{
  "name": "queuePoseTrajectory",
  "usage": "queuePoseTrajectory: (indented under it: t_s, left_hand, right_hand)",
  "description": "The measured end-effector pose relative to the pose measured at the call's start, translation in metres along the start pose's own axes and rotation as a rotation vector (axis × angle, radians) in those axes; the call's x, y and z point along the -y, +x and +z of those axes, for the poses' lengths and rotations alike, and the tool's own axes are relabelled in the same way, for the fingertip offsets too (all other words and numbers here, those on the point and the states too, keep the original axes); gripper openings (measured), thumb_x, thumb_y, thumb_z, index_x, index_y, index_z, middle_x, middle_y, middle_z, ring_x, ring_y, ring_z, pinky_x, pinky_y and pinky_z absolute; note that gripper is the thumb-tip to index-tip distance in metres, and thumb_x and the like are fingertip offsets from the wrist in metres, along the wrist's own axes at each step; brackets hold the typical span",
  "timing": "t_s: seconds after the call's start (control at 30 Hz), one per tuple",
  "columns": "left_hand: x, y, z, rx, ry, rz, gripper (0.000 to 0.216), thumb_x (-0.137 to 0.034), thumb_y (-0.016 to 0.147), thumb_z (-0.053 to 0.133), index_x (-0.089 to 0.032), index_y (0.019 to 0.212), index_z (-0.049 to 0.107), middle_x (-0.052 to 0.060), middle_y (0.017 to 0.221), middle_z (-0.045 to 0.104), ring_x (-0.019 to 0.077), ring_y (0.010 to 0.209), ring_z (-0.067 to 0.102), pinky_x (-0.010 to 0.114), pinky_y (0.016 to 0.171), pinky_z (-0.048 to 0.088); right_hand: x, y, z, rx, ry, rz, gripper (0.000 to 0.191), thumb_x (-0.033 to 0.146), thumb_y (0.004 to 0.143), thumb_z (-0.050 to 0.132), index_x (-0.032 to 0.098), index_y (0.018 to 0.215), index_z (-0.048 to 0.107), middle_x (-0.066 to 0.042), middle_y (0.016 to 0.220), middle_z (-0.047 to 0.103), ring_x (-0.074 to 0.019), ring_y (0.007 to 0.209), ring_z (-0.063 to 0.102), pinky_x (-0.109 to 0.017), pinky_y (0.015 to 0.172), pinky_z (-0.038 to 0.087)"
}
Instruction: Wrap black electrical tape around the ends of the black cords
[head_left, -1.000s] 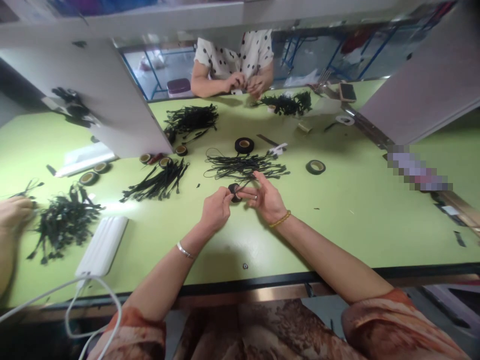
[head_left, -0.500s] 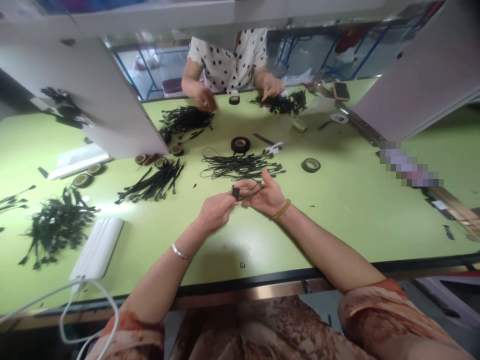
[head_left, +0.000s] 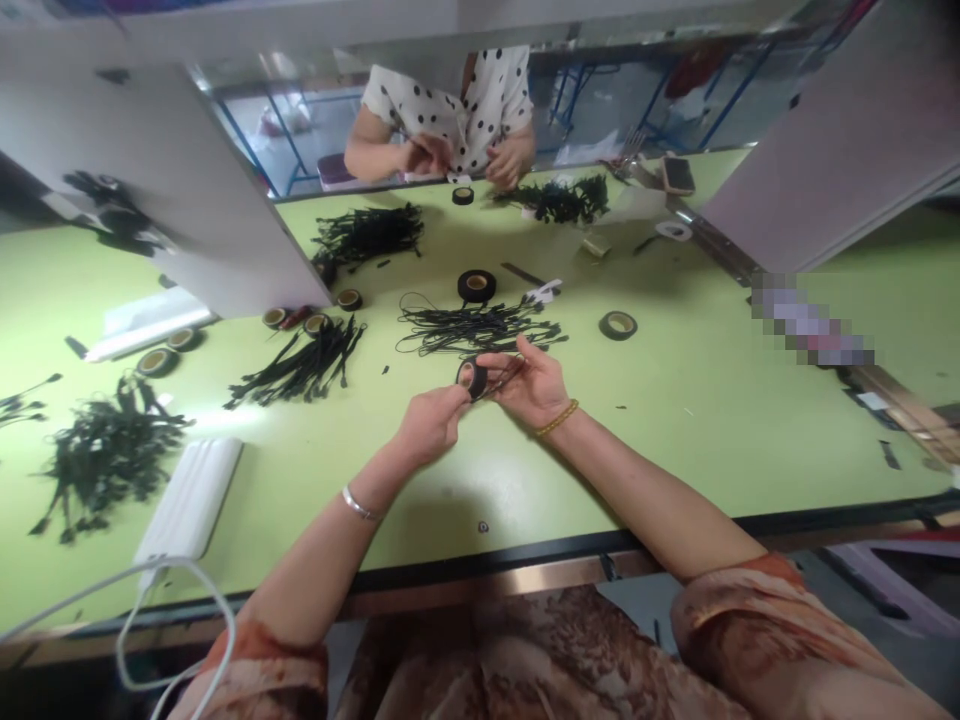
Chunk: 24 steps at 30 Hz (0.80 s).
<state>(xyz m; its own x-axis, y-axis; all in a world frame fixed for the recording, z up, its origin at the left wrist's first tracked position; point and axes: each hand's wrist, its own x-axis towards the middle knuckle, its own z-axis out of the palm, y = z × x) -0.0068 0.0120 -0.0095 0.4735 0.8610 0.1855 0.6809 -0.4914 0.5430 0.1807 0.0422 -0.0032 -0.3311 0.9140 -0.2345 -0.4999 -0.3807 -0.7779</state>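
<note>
My left hand [head_left: 431, 422] pinches a small roll of black tape [head_left: 471, 376] above the green table [head_left: 675, 420]. My right hand [head_left: 532, 385] is curled around a thin black cable piece [head_left: 504, 373] that meets the roll; its fingers are closed on the piece. Just beyond my hands lies a loose pile of thin black cables [head_left: 480, 328]. A larger black tape roll [head_left: 476, 286] stands behind that pile.
Bundles of black cables [head_left: 304, 360] and another heap [head_left: 101, 450] lie to the left, with several tape rolls [head_left: 619, 324] around. A white power strip [head_left: 191, 497] sits near the left front edge. A person in a dotted top [head_left: 450, 100] works across the table. White partitions [head_left: 172, 190] stand on both sides.
The tape roll in my left hand has turned so its open core faces me. The person opposite has drawn both hands back together. The view has shifted slightly.
</note>
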Motion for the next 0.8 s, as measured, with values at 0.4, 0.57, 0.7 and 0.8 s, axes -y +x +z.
queuePoseTrajectory:
  t_s: [0.4,0.57,0.7,0.8]
  left_hand:
    - [-0.012,0.0,0.004,-0.081,-0.429,-0.358,0.004,-0.024,0.084,0.049,-0.021,0.083,0.048,-0.003,0.061,0.056,0.0123,0.054,0.048,0.025,0.058,0.035]
    - [-0.006,0.007,0.0,-0.064,-0.848,-0.606,0.008,-0.024,0.071,0.055,-0.019,0.076,0.051,-0.007,0.052,0.042,0.0074,0.044,0.032,0.022,0.045,0.021]
    - [0.0,0.011,-0.005,-0.047,-1.147,-0.707,0.013,-0.025,0.065,0.059,-0.017,0.073,0.05,-0.01,0.049,0.032,0.0035,0.041,0.019,0.022,0.043,0.008]
    - [0.004,0.009,-0.003,-0.072,-1.051,-0.683,0.016,-0.027,0.067,0.062,-0.017,0.072,0.051,-0.01,0.049,0.033,0.004,0.042,0.022,0.022,0.043,0.013]
  right_hand:
    - [0.012,-0.011,-0.005,0.134,-0.424,-0.296,0.045,0.041,0.064,0.082,0.022,0.099,0.061,0.002,0.071,0.065,-0.0165,0.066,0.064,-0.034,0.072,0.053]
    - [0.017,-0.009,-0.013,0.276,-0.763,-0.427,0.04,0.041,0.069,0.079,0.021,0.098,0.059,-0.001,0.082,0.066,-0.0162,0.071,0.064,-0.033,0.072,0.052]
    - [0.024,-0.009,-0.015,0.374,-1.086,-0.609,0.024,0.035,0.074,0.074,0.022,0.091,0.062,-0.004,0.083,0.069,-0.0235,0.092,0.064,-0.045,0.091,0.047]
    - [0.024,-0.01,-0.015,0.402,-1.256,-0.708,0.024,0.033,0.071,0.075,0.024,0.091,0.063,-0.002,0.077,0.07,-0.0297,0.113,0.057,-0.056,0.106,0.031]
